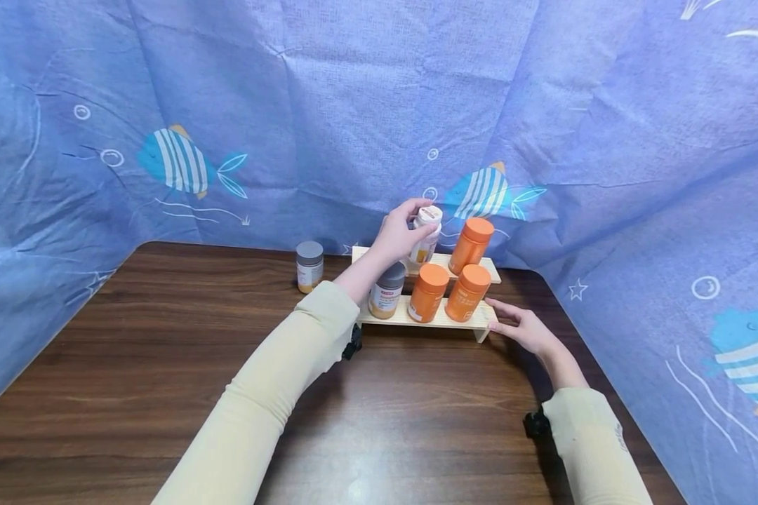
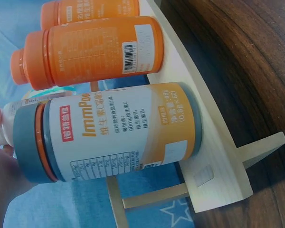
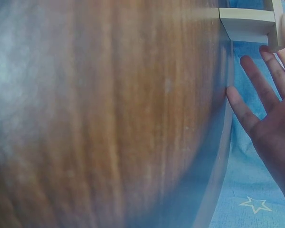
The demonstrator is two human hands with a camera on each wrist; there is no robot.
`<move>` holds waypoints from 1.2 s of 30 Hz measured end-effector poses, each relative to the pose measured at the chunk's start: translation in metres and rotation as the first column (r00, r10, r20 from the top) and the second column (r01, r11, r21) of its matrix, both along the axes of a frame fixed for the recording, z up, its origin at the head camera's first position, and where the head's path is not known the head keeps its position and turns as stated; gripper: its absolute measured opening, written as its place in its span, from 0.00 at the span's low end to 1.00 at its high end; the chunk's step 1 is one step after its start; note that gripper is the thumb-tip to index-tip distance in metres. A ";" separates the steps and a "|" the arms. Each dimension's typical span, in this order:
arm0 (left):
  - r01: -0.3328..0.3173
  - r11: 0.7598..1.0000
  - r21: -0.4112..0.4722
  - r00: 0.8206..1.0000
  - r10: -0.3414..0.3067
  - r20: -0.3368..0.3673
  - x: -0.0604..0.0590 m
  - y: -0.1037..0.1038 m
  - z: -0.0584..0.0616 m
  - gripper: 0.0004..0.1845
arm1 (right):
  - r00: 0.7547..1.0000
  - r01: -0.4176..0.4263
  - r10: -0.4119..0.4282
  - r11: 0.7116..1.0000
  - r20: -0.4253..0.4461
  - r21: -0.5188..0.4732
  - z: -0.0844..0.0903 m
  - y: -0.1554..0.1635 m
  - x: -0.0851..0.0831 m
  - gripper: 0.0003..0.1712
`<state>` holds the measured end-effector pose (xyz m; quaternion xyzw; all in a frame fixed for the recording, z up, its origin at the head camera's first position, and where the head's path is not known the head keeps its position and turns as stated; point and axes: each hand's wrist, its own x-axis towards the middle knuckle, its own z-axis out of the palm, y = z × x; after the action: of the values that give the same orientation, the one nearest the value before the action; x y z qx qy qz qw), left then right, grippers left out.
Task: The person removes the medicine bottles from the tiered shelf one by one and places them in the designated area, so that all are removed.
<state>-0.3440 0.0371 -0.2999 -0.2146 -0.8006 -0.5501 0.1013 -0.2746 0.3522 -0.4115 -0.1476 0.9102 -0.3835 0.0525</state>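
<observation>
White bottle: upright at the upper tier of the rack; base contact unclear.
Left hand: pinches the white bottle near its lid, thumb opposite fingers; high hold presumably clears the front grey-lidded jar.
Right hand: fingers spread at the rack's right end, likely steadying it.
Arm pose: left slants forward over the rack's left side; right angles inward, low above the bench.
</observation>
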 end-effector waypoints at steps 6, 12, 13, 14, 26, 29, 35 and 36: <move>-0.037 0.999 0.040 0.999 0.038 -0.012 0.004 -0.004 0.009 0.24 | 1.000 0.006 -0.006 1.000 -0.017 0.005 -0.012 0.009 -0.006 0.35; -0.041 0.997 0.060 0.999 0.043 -0.022 0.010 -0.014 0.021 0.25 | 0.999 0.016 -0.016 1.000 -0.046 0.011 -0.024 0.015 -0.013 0.35; -0.043 0.997 0.060 0.999 0.044 -0.029 0.011 -0.017 0.023 0.25 | 0.999 0.016 -0.016 1.000 -0.048 0.008 -0.024 0.015 -0.013 0.35; -0.048 0.997 0.056 0.998 0.050 -0.032 0.011 -0.019 0.024 0.25 | 0.999 0.014 -0.014 1.000 -0.050 0.009 -0.024 0.015 -0.014 0.35; -0.086 0.996 0.024 0.995 0.087 -0.051 0.019 -0.051 0.041 0.25 | 1.000 0.003 -0.003 1.000 -0.014 -0.004 -0.019 0.012 -0.012 0.35; -0.083 0.996 0.036 0.995 0.085 -0.047 0.022 -0.060 0.044 0.25 | 1.000 0.001 -0.001 1.000 -0.009 -0.006 -0.010 0.005 -0.005 0.35; -0.084 0.994 0.066 0.995 0.088 -0.051 0.028 -0.080 0.049 0.24 | 0.999 -0.018 0.019 1.000 -0.034 0.017 0.007 -0.006 0.007 0.34; -0.087 0.994 0.069 0.994 0.090 -0.054 0.029 -0.083 0.049 0.24 | 0.999 -0.020 0.021 1.000 -0.034 0.015 0.008 -0.007 0.008 0.34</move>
<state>-0.3150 -0.0458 -0.2505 -0.1910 -0.7875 -0.5650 0.1553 -0.2666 0.3452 -0.4036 -0.1630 0.9121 -0.3739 0.0422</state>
